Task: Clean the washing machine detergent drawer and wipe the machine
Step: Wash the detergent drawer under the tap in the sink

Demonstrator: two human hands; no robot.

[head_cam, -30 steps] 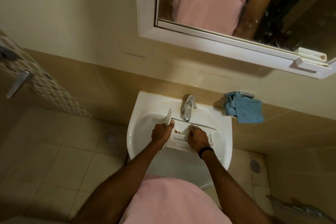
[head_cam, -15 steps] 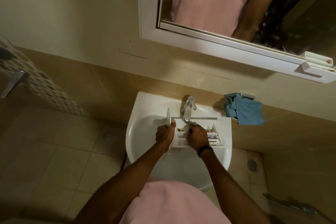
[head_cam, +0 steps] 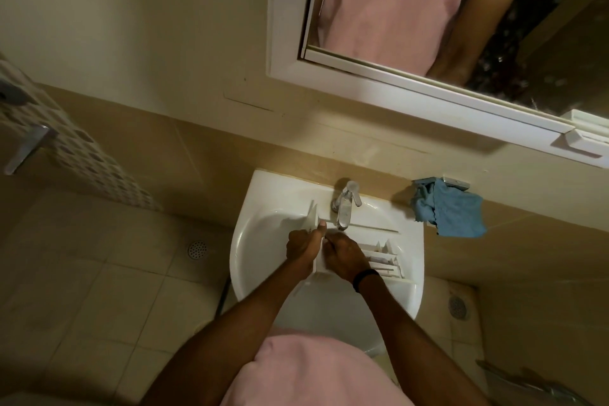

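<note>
L hand point(head_cam: 303, 245) grips detergent drawer point(head_cam: 385, 260) end over sink point(head_cam: 263, 241); R hand point(head_cam: 346, 257) curled inside, grip unclear.

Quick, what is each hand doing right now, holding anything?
Left hand: grips one end of the detergent drawer.
Right hand: fingers curled inside the drawer; any grip cannot be told.

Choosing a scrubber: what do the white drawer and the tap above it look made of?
The white compartmented detergent drawer looks like matt moulded plastic, judging by thin dividers. The silver lever tap looks like polished chromed metal: bright reflections.
</note>
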